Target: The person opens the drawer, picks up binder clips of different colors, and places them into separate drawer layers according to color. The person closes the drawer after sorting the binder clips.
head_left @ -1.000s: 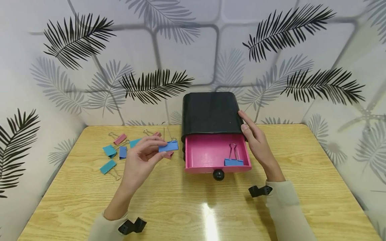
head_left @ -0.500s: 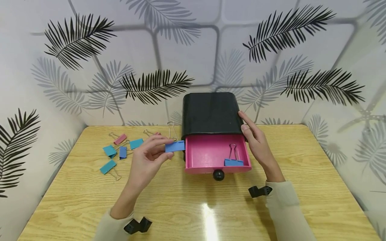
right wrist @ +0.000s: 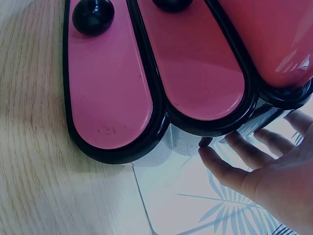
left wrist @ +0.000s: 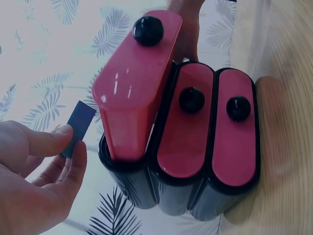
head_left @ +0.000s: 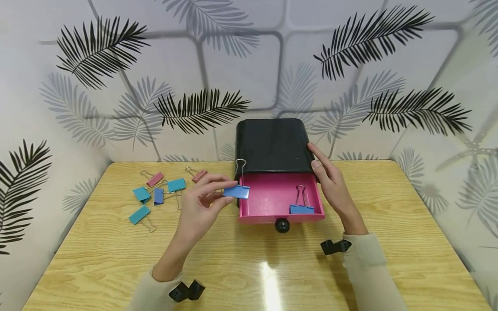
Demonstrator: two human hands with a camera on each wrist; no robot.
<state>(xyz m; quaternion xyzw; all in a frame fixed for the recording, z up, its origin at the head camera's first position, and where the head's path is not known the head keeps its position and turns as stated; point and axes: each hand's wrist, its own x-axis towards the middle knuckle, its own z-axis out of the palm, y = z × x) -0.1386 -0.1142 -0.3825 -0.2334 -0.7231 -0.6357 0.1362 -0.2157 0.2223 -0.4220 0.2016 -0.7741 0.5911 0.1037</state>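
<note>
Between thumb and fingers my left hand (head_left: 204, 207) pinches a blue binder clip (head_left: 236, 191), its wire handles pointing up. The clip is at the left rim of the pulled-out pink drawer (head_left: 264, 194). Inside that drawer, at the front right, lies another blue binder clip (head_left: 301, 209). My right hand (head_left: 330, 183) rests against the right side of the black drawer cabinet (head_left: 272, 144), its fingers fairly straight. From the left wrist view, the top drawer (left wrist: 132, 73) sticks out while the two lower drawers (left wrist: 186, 132) are closed.
Left of the cabinet, several binder clips lie loose on the wooden table (head_left: 97, 259): teal clips (head_left: 139, 214), pink clips (head_left: 154, 179) and a blue one (head_left: 158, 196). A black round knob (head_left: 282, 225) juts from the drawer front. A patterned wall covering (head_left: 175, 65) stands behind.
My left hand has carried the blue binder clip rightward, from beside the cabinet to the drawer's left rim. The right hand and the drawer have stayed in place.
</note>
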